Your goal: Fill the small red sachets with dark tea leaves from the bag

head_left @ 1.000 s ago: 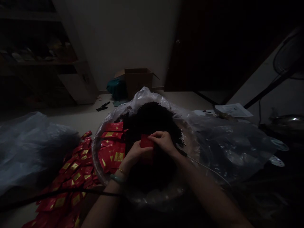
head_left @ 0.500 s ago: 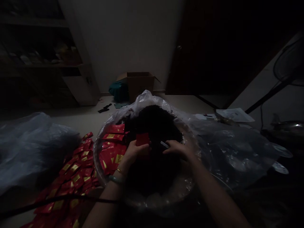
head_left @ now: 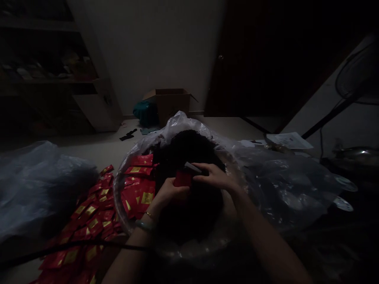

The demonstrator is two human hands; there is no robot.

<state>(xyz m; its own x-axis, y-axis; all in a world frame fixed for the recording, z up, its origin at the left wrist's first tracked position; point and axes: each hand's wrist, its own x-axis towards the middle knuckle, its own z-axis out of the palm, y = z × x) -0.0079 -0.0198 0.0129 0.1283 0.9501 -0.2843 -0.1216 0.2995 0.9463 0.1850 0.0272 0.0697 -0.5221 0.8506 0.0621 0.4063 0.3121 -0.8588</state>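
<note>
My left hand is closed on a small red packet, held over a dark heap of what looks like loose tea leaves. Pinched in my right hand is a small flat grey-white piece, its kind unclear, at the upper edge of the packet. Whether it goes inside the packet I cannot tell in the dim light. The heap lies in a round basin lined with clear plastic. Red packets with gold labels fill the basin's left side.
More red packets are piled on the floor at left, beside a large clear plastic bag. Another plastic sheet spreads on the right. A cardboard box stands by the wall. A dark strap or cable crosses the lower left.
My right hand has moved left and up, bringing the grey-white piece to the top of the red packet. My left hand has shifted slightly right and down with the packet.
</note>
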